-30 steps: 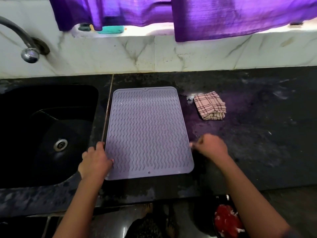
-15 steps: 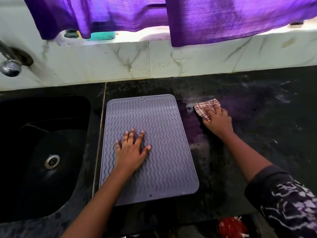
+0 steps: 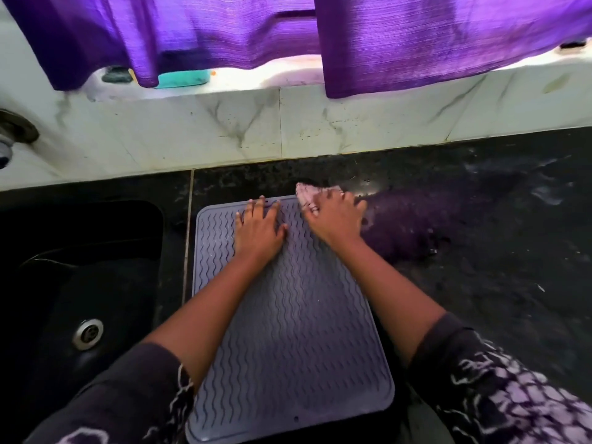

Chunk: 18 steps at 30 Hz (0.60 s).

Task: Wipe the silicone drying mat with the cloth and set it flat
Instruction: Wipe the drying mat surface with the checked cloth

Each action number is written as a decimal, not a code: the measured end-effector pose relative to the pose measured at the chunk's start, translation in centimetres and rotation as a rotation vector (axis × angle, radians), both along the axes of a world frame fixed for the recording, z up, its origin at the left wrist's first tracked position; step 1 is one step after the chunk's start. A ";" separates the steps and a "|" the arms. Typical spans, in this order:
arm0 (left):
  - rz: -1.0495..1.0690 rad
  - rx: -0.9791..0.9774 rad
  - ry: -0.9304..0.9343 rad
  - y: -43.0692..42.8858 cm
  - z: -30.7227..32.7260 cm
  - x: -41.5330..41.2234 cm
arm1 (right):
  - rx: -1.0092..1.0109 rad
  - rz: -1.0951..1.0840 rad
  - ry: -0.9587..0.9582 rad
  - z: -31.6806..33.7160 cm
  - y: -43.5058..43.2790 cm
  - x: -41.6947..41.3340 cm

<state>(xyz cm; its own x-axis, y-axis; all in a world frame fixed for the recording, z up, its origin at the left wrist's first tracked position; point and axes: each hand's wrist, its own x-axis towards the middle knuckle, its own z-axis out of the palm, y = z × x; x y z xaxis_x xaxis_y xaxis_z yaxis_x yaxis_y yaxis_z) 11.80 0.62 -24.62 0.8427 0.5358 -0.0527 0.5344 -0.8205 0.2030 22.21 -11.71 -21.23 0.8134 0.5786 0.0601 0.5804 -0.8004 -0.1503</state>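
Your right hand grip bunches the checked pink cloth at the far right corner of the grey ribbed silicone mat; left hand flat, pinning it. Floppy, grippy: keep it pinned.

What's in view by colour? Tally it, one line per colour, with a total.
Purple: 1, the curtain
Lavender-grey: 1, the silicone mat
Pink checked: 1, the cloth under the right hand
Teal: 1, a dish on the sill
Black: 2, the sink and the countertop
Total: 6
The left hand lies flat on the mat.
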 end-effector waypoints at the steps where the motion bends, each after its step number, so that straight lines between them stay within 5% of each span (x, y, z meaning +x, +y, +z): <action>1: 0.005 -0.004 0.009 0.4 -0.5 0.4 | -0.079 0.042 -0.011 -0.9 0.5 -0.3; 7: 0.015 -0.002 -0.046 0.8 -2.3 0.6 | -0.002 0.233 0.043 -4.1 0.4 1.1; 18: 0.026 0.003 -0.063 0.9 -2.4 0.8 | 0.030 0.169 0.000 -4.4 -1.0 -1.6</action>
<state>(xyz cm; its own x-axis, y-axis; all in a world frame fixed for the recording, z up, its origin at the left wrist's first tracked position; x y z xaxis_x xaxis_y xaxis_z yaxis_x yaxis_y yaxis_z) 12.60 1.51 -27.03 0.8303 0.5573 0.0020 0.5413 -0.8074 0.2348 20.60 -12.75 -25.65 0.7045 0.7052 0.0800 0.7066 -0.6862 -0.1727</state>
